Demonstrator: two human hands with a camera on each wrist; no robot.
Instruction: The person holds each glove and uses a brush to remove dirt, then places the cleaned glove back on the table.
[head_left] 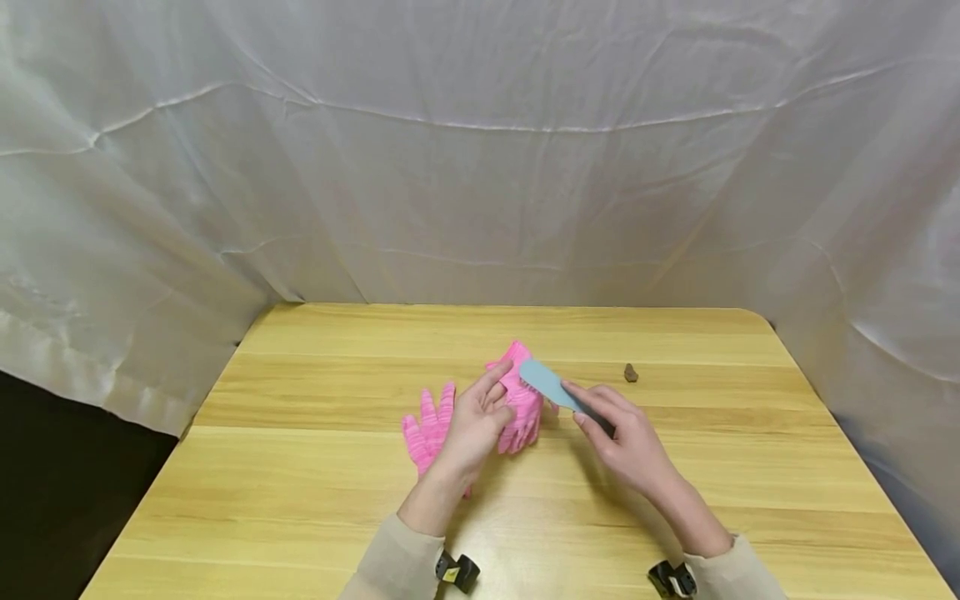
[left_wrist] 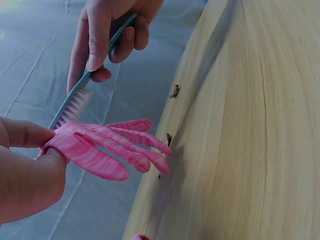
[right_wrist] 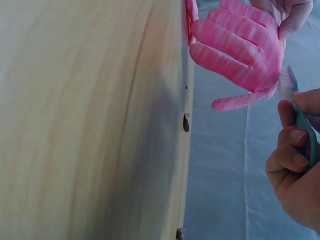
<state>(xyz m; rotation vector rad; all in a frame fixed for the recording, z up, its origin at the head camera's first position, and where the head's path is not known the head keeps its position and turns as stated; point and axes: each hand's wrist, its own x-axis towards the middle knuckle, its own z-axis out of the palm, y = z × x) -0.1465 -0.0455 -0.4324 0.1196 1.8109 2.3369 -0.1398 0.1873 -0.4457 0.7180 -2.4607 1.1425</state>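
Observation:
My left hand (head_left: 471, 432) pinches a pink knitted glove (head_left: 517, 417) between thumb and finger and holds it above the table. In the left wrist view the fingers of the glove (left_wrist: 115, 147) droop toward the right. My right hand (head_left: 632, 446) grips the handle of a blue-grey brush (head_left: 546, 383). White bristles (left_wrist: 75, 106) meet the glove near the end my left hand pinches. A second pink glove (head_left: 429, 429) lies flat on the table, partly hidden under my left hand and forearm.
A small brown clump (head_left: 631, 373) lies on the wooden table (head_left: 300, 508), right of the brush. More dark bits (left_wrist: 169, 139) show in the wrist views. A pale grey cloth (head_left: 480, 183) hangs behind the table and along its sides.

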